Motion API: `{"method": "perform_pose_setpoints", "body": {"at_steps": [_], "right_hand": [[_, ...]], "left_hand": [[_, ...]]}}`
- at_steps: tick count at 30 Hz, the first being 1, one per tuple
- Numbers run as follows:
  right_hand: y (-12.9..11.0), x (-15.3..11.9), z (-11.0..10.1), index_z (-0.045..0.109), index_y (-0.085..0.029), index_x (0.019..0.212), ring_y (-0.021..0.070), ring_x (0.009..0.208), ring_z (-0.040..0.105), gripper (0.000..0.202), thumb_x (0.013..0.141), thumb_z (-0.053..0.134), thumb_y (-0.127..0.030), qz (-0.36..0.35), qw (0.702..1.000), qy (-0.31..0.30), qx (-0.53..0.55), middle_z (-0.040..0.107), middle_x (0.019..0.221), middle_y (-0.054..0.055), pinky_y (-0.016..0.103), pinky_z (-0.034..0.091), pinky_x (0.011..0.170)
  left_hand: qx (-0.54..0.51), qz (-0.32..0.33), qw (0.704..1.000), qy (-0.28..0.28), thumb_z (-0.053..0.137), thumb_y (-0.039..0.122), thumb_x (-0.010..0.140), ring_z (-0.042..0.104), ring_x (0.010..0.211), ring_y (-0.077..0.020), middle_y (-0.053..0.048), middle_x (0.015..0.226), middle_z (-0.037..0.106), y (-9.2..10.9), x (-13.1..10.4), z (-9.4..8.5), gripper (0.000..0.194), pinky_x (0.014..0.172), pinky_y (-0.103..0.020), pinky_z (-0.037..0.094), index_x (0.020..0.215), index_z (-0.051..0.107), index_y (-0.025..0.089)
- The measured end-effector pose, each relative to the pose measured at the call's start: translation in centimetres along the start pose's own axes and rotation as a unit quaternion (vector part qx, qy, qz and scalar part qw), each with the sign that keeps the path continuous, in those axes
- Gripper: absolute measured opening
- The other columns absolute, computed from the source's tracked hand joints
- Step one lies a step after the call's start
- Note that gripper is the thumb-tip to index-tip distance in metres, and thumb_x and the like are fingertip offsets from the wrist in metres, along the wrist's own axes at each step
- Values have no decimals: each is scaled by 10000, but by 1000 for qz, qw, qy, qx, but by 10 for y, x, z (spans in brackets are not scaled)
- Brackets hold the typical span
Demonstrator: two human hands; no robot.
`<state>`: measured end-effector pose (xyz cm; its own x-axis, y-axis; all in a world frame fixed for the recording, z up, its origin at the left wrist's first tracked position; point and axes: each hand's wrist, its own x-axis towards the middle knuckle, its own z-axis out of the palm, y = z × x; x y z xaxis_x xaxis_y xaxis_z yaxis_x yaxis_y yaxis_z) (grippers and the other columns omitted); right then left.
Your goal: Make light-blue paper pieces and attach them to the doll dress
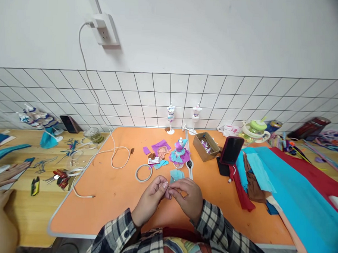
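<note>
My left hand and my right hand meet fingertip to fingertip above the near middle of the orange table. Both are closed in a pinch; whatever lies between the fingers is too small to make out. Just beyond them lies a piece of light blue crepe paper. Farther back stands a small dress form wearing a purple and light blue ruffled dress. To its left are paper scraps, a small white and dark box and a roll of tape.
Two white dress forms stand by the tiled wall. A cardboard box and a propped phone stand right of centre. Blue crepe paper covers the right side. A white cable crosses the left. Another person's hand rests far left.
</note>
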<state>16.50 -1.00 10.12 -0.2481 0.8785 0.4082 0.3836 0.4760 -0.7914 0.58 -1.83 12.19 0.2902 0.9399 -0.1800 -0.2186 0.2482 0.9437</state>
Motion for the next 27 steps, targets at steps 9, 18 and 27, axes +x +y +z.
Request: {"method": "perform_pose_setpoints", "body": {"at_steps": [9, 18, 27], "right_hand": [[-3, -2, -5, 558, -189, 739, 119, 628, 504, 98, 830, 527, -173, 58, 998, -31, 5, 552, 689, -12, 231, 382, 593], [2, -9, -23, 557, -194, 742, 124, 612, 508, 152, 863, 475, -236, 98, 993, -65, 27, 547, 685, -6, 219, 383, 520], [10, -13, -35, 669, -184, 744, 123, 578, 552, 231, 847, 547, -350, 171, 983, -26, 62, 634, 698, 24, 223, 465, 516]], "left_hand": [[31, -7, 999, -32, 547, 440, 871, 423, 542, -106, 59, 571, 474, -4, -3, -7, 261, 574, -232, 330, 854, 487, 187], [335, 122, 933, -41, 556, 289, 874, 568, 680, -177, -49, 702, 634, 3, -20, -30, 168, 679, -274, 391, 755, 645, 209], [-33, -14, 999, 20, 654, 364, 825, 600, 706, -145, -14, 703, 655, -4, -16, -25, 219, 732, -274, 443, 922, 588, 179]]}}
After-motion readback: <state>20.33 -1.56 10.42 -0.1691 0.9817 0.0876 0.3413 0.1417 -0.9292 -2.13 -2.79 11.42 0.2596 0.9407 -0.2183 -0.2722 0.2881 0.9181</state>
